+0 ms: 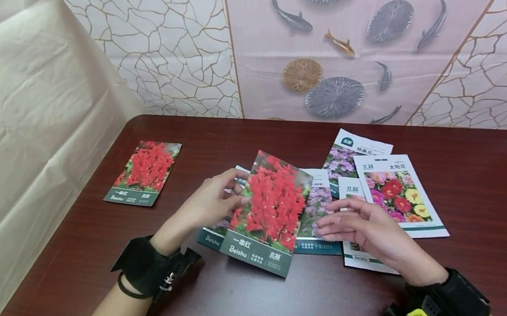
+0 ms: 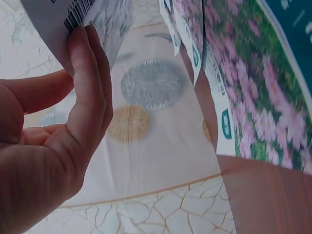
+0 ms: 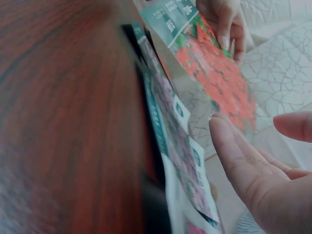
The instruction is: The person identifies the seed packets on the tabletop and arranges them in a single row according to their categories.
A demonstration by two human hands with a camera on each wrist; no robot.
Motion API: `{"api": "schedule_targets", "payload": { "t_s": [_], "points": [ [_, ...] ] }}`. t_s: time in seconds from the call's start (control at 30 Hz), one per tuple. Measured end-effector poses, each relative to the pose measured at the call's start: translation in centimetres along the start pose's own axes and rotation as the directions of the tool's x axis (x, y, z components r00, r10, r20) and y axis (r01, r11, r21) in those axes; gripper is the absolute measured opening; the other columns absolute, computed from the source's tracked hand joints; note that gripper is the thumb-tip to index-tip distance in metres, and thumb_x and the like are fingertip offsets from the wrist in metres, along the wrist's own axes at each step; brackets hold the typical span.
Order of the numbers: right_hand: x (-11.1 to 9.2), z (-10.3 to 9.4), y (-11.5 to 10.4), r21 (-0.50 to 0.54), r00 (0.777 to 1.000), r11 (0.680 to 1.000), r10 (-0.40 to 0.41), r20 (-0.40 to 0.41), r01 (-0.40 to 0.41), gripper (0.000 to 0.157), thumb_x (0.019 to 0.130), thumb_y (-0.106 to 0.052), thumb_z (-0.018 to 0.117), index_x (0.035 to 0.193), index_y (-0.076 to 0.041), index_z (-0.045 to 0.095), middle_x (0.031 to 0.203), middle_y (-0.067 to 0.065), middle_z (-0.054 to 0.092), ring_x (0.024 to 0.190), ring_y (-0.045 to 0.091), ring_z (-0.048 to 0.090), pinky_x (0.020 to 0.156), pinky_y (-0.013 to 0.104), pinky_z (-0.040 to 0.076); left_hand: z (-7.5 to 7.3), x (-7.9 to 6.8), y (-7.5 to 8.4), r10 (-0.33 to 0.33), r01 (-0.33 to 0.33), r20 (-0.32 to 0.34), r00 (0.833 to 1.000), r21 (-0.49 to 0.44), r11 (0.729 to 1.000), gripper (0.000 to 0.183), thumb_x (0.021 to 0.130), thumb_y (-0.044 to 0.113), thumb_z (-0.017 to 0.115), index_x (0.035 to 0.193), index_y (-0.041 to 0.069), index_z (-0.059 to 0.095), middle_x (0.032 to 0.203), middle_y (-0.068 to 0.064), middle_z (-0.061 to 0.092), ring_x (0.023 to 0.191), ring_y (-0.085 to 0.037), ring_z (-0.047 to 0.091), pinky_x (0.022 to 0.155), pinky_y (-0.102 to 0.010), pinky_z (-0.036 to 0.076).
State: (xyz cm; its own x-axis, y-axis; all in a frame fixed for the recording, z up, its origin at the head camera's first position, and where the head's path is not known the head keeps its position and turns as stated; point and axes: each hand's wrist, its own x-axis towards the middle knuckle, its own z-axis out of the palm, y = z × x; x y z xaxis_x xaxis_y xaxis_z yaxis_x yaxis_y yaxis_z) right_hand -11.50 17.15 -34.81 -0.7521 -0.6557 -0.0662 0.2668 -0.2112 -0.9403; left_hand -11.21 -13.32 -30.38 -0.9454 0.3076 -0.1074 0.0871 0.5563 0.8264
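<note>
My left hand [image 1: 204, 202] pinches a seed packet [image 1: 272, 210] with red flowers by its left edge, thumb on the front. In the left wrist view, the packet's back [image 2: 53, 22] shows a barcode, with fingers against it. The packet is lifted and tilted above purple-flower packets [image 1: 316, 211], partly covering them. My right hand [image 1: 368, 230] holds nothing; its fingers reach over the purple-flower packets, and whether they touch cannot be told. In the right wrist view, these right fingers [image 3: 243, 161] are extended, apart from the held red packet [image 3: 214, 73].
A second red-flower packet [image 1: 143, 171] lies alone on the left of the dark red table [image 1: 309, 308]. Right of centre, a packet with multicoloured flowers [image 1: 400, 196] overlaps another purple-flower packet [image 1: 342, 163] and a partly hidden white one [image 1: 361, 262]. A patterned cloth [image 1: 165, 24] hangs behind.
</note>
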Motion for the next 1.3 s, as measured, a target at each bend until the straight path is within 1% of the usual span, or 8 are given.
{"api": "schedule_targets", "payload": {
  "t_s": [0.23, 0.43, 0.63, 0.77, 0.83, 1.0, 1.17, 1.3],
  "points": [
    [-0.1, -0.4, -0.9, -0.081, 0.999, 0.996, -0.027, -0.042, 0.024, 0.022, 0.097, -0.005, 0.043, 0.116, 0.005, 0.046, 0.107, 0.022, 0.062, 0.096, 0.03, 0.062, 0.081, 0.041, 0.048, -1.6, -0.4, 0.2, -0.008, 0.009, -0.056, 0.998, 0.023, 1.0, 0.041, 0.088, 0.009, 0.062, 0.126, 0.005, 0.048, 0.088, -0.007, 0.057, 0.068, -0.016, 0.056, 0.059, -0.028, 0.044],
    [-0.4, -1.0, -1.8, -0.08, 0.997, 0.994, -0.073, -0.036, 0.07, 0.02, 0.097, -0.003, 0.042, 0.115, 0.003, 0.048, 0.105, 0.018, 0.064, 0.095, 0.03, 0.063, 0.08, 0.038, 0.049, -3.4, -0.6, -0.5, -0.001, 0.002, -0.098, 0.995, 0.011, 1.0, 0.036, 0.09, 0.007, 0.057, 0.125, 0.002, 0.05, 0.089, -0.011, 0.06, 0.072, -0.018, 0.059, 0.064, -0.034, 0.05],
    [-1.0, -2.3, -2.8, -0.105, 0.992, 0.986, -0.13, 0.008, 0.13, 0.024, 0.098, 0.0, 0.036, 0.116, 0.001, 0.05, 0.106, 0.018, 0.064, 0.096, 0.027, 0.063, 0.08, 0.038, 0.05, -5.9, -1.0, -1.3, -0.064, 0.066, -0.144, 0.987, 0.003, 0.998, 0.035, 0.093, 0.007, 0.052, 0.127, 0.003, 0.049, 0.094, -0.012, 0.057, 0.077, -0.02, 0.055, 0.067, -0.033, 0.05],
    [-1.7, -3.2, -3.9, -0.225, 0.993, 0.969, -0.115, -0.03, 0.105, 0.025, 0.098, -0.003, 0.037, 0.119, -0.004, 0.051, 0.107, 0.016, 0.064, 0.097, 0.025, 0.062, 0.079, 0.036, 0.05, -7.6, -1.3, -2.0, -0.083, 0.088, -0.19, 0.978, 0.019, 0.996, 0.036, 0.094, 0.007, 0.049, 0.13, 0.002, 0.046, 0.096, -0.014, 0.055, 0.076, -0.019, 0.053, 0.066, -0.03, 0.05],
    [-2.0, -3.5, -4.5, -0.362, 0.992, 0.93, -0.094, -0.082, 0.058, 0.024, 0.098, -0.008, 0.04, 0.12, -0.006, 0.051, 0.106, 0.014, 0.065, 0.096, 0.025, 0.063, 0.078, 0.034, 0.051, -8.2, -1.4, -2.5, -0.097, 0.103, -0.216, 0.972, 0.017, 0.995, 0.037, 0.095, 0.006, 0.049, 0.131, 0.001, 0.045, 0.096, -0.015, 0.053, 0.075, -0.017, 0.053, 0.065, -0.028, 0.05],
    [-2.7, -4.0, -5.6, -0.634, 0.98, 0.773, -0.095, -0.174, -0.038, 0.029, 0.096, -0.014, 0.047, 0.123, -0.002, 0.052, 0.107, 0.006, 0.065, 0.093, 0.024, 0.064, 0.074, 0.031, 0.052, -9.3, -1.3, -3.8, -0.157, 0.153, -0.232, 0.96, -0.034, 0.988, 0.039, 0.095, 0.005, 0.047, 0.133, 0.0, 0.042, 0.1, -0.017, 0.051, 0.075, -0.015, 0.053, 0.062, -0.021, 0.049],
    [-3.4, -4.8, -6.2, -0.707, 0.973, 0.705, -0.113, -0.203, -0.065, 0.026, 0.095, -0.012, 0.05, 0.119, -0.005, 0.057, 0.114, -0.005, 0.061, 0.092, 0.016, 0.063, 0.071, 0.031, 0.053, -9.9, -0.9, -5.1, -0.206, 0.196, -0.224, 0.953, -0.063, 0.978, 0.039, 0.097, 0.006, 0.042, 0.136, 0.0, 0.04, 0.111, -0.019, 0.05, 0.077, -0.013, 0.053, 0.062, -0.019, 0.048],
    [-3.9, -5.5, -6.7, -0.761, 0.964, 0.637, -0.106, -0.242, -0.121, 0.025, 0.096, -0.015, 0.048, 0.116, -0.002, 0.057, 0.109, -0.001, 0.063, 0.088, 0.017, 0.064, 0.07, 0.028, 0.052, -10.3, -0.7, -6.3, -0.243, 0.236, -0.243, 0.939, -0.059, 0.97, 0.04, 0.098, 0.007, 0.039, 0.138, 0.0, 0.036, 0.114, -0.02, 0.048, 0.071, -0.01, 0.05, 0.058, -0.019, 0.045]
  ]
}}
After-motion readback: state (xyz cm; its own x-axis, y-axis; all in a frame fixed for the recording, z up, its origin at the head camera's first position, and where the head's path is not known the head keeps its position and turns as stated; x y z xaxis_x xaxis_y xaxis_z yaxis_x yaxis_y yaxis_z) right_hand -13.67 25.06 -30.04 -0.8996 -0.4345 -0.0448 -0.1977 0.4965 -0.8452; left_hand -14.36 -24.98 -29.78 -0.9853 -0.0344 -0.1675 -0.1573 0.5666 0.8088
